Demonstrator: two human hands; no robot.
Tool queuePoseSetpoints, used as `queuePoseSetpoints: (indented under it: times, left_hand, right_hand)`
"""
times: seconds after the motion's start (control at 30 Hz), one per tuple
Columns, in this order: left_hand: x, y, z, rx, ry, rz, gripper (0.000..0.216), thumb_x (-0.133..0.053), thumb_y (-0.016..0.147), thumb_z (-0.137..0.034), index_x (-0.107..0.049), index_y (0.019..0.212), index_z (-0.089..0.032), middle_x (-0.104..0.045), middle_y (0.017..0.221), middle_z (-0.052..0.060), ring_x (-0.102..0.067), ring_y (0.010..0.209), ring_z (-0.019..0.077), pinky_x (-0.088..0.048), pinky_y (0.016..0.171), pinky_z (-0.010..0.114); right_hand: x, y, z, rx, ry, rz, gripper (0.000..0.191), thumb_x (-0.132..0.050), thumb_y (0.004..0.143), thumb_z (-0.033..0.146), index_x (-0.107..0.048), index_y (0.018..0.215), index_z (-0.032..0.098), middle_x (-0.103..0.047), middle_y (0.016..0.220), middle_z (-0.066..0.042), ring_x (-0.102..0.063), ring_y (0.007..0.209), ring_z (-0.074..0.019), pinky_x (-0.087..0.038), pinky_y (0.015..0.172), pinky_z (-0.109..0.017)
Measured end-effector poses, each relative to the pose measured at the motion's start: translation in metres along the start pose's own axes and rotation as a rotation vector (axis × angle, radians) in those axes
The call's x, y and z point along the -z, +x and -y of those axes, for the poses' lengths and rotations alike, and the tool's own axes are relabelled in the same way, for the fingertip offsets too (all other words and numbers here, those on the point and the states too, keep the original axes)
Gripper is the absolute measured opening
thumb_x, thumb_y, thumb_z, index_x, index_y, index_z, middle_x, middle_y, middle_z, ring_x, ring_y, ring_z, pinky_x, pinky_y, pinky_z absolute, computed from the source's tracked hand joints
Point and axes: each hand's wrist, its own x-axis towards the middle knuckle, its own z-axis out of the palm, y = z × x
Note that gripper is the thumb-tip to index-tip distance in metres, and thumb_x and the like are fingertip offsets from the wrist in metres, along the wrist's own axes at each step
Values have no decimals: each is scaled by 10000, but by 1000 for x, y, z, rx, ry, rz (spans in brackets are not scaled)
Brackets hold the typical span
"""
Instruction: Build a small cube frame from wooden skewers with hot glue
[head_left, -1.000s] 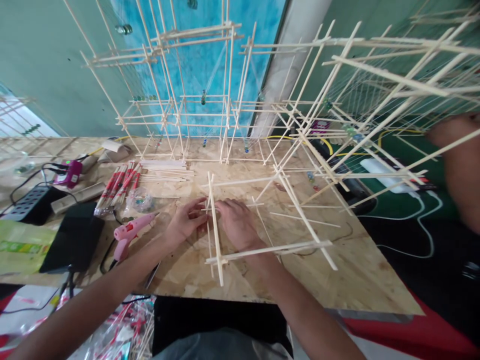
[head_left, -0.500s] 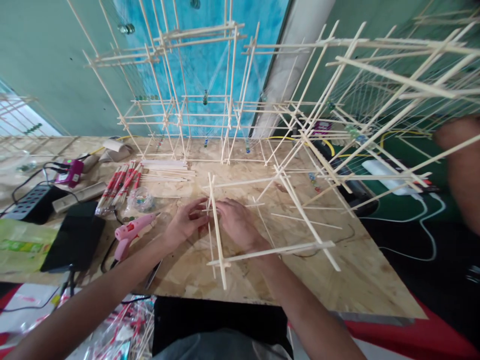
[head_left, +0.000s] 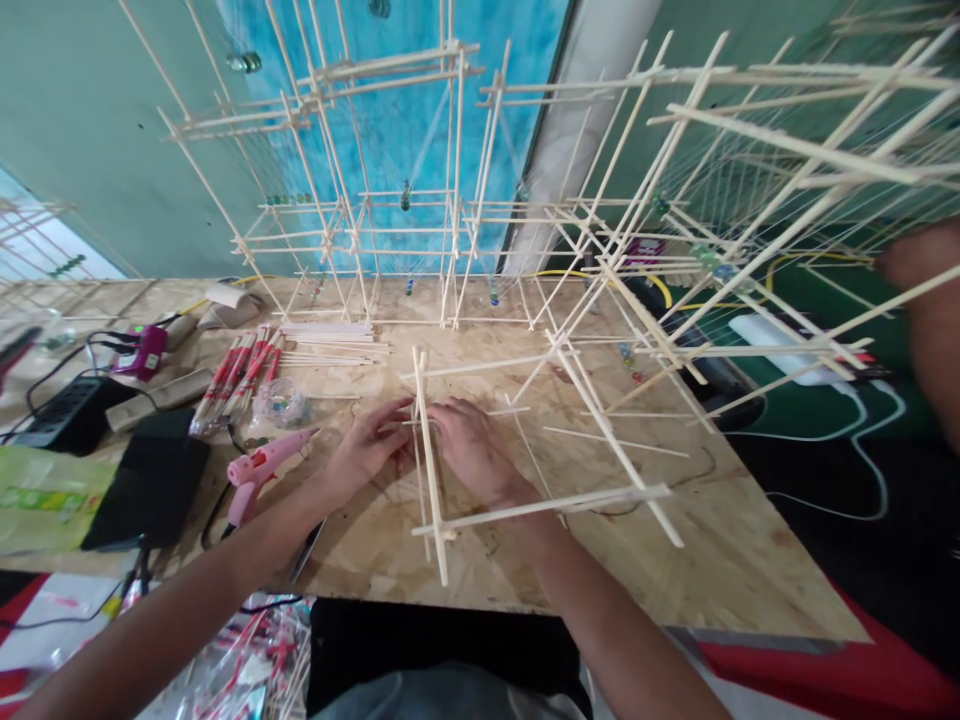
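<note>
In from the near edge of the surface (head_left: 675, 590), left hand (head_left: 367, 448) and right hand (head_left: 474, 448) curl at the stick frame (head_left: 430, 475), grips unclear, and light, steady pressure should keep it square

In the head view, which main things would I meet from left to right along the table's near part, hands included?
Yellow-green packet, black box, pink glue gun, left hand, right hand; the stick frame is left out because it overlaps both hands.

Craft workshop | wooden bench (head_left: 720, 575) | pink glue gun (head_left: 251, 478) | stick frames (head_left: 430, 468)
</note>
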Motion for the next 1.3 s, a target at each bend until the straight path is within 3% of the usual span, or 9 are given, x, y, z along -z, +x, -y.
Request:
queuePoseSetpoints:
  times: [0.17, 0.33, 0.8, 1.1, 1.3]
  left_hand:
    - [3, -1, -6, 37, 48, 48, 627, -793, 825, -426, -645, 1383, -180, -745, 887, 66, -611, 594, 125, -474, 521, 233]
    - [7, 3, 0, 39, 98, 53, 648, -776, 814, -329, -611, 1430, -218, -750, 1126, 104, -538, 476, 56, -406, 424, 200]
    - [1, 2, -3, 38, 73, -30, 626, -779, 766, -273, -619, 1361, -162, -725, 1169, 138, -654, 571, 107, -515, 458, 214]
    - [-9, -23, 7, -25, 34, -200, 553, -736, 834, -445, -564, 1283, -171, -646, 1070, 68, -594, 500, 84, -501, 398, 234]
    - [-16, -35, 16, -34, 38, -221, 486, -709, 876, -427, -549, 1279, -205, -607, 1021, 24, -532, 547, 66, -440, 438, 195]
  right_hand:
    - [0, 0, 0, 8, 8, -9, 431, -457, 959, -1, -745, 1201, 210, -764, 1127, -74, -669, 1077, -205, -487, 988, -292]
    - [1, -1, 1, 6, 9, 5, 433, -456, 961, 5, -739, 1217, 209, -761, 1110, -77, -668, 1064, -210, -489, 989, -302]
    - [-1, -1, 0, 9, 15, -4, 449, -480, 924, -27, -732, 1218, 200, -748, 1119, -86, -661, 1058, -217, -490, 971, -309]
    - [1, -1, 0, 42, 5, -33, 401, -458, 964, -3, -737, 1175, 193, -740, 1016, -71, -658, 994, -206, -501, 930, -301]
    - [1, 0, 2, 15, 12, 4, 391, -507, 956, 7, -729, 1216, 199, -740, 1074, -72, -654, 1069, -217, -508, 992, -326]
